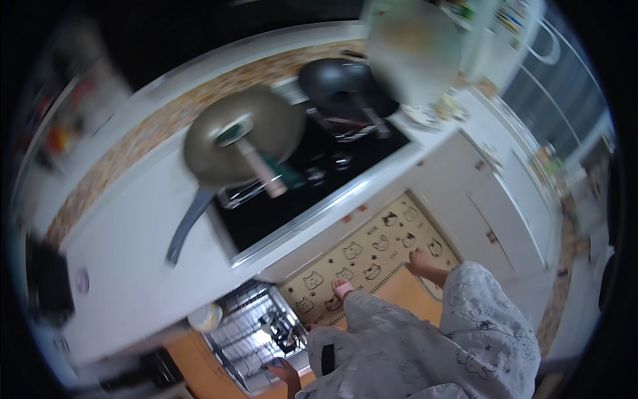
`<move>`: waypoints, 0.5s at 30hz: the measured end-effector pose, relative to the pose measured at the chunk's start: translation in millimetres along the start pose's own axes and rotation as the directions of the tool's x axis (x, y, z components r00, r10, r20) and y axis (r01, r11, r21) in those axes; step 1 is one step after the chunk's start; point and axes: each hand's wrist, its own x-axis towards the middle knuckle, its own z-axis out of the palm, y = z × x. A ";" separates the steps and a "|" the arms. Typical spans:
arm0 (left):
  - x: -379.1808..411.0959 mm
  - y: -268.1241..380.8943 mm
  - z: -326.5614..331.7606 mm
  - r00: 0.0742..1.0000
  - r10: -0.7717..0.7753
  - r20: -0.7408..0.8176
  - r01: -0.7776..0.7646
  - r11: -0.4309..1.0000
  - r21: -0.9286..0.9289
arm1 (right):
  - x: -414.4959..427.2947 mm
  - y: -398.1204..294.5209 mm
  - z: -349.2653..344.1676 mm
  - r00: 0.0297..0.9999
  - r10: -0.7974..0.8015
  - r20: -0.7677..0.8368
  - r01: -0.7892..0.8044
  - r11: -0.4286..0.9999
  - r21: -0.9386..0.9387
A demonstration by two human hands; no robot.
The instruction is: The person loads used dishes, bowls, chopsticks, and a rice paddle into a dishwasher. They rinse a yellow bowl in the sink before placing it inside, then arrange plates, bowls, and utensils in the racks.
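Observation:
My left hand (285, 373) is at the front edge of a pulled-out drawer with a metal wire rack (239, 324). Blur hides whether its fingers grip that edge. Dark utensils or cutlery (280, 331) lie in the rack, too blurred to name. My right hand (422, 263) hangs over a cat-patterned floor mat (369, 254), its fingers curled with nothing seen in them. Beside the drawer's far left corner, at the counter edge, is a white and yellow bowl (205, 317).
A long-handled wok (209, 164) sits on the black cooktop (329, 174), with a spatula (259, 167) across it. Behind stand a dark pan (324, 85) and a blurred round lid-like disc (416, 55). White counter (144, 239) runs left. A pink slipper (342, 288) is on the mat.

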 end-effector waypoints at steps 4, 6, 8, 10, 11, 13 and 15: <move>16.2 96.1 7.5 0.904 0.394 0.165 -0.394 0.918 -0.032 | 24.8 108.2 -29.1 0.949 0.299 -0.096 -0.261 0.921 0.290; 10.0 192.5 24.0 0.831 0.459 0.315 -0.403 0.886 -0.228 | 50.4 154.3 -54.6 0.890 0.453 -0.059 -0.350 0.759 0.549; 8.0 262.2 48.8 0.694 0.625 0.357 -0.581 0.779 -0.236 | 91.0 181.6 -95.7 0.859 0.506 -0.079 -0.309 0.635 0.708; -10.8 335.3 91.0 0.596 0.694 0.404 -0.630 0.716 -0.302 | 153.1 223.4 -125.5 0.837 0.509 -0.200 -0.174 0.594 0.785; -23.1 375.1 118.2 0.552 0.712 0.434 -0.640 0.696 -0.326 | 186.7 243.6 -140.6 0.800 0.533 -0.275 -0.091 0.560 0.824; -62.8 459.4 165.8 0.459 0.794 0.399 -0.647 0.607 -0.462 | 257.5 280.2 -200.1 0.781 0.558 -0.281 0.034 0.411 0.911; -100.0 546.1 197.1 0.351 0.787 0.508 -0.684 0.586 -0.434 | 314.2 291.1 -261.5 0.804 0.574 -0.154 0.073 0.162 0.984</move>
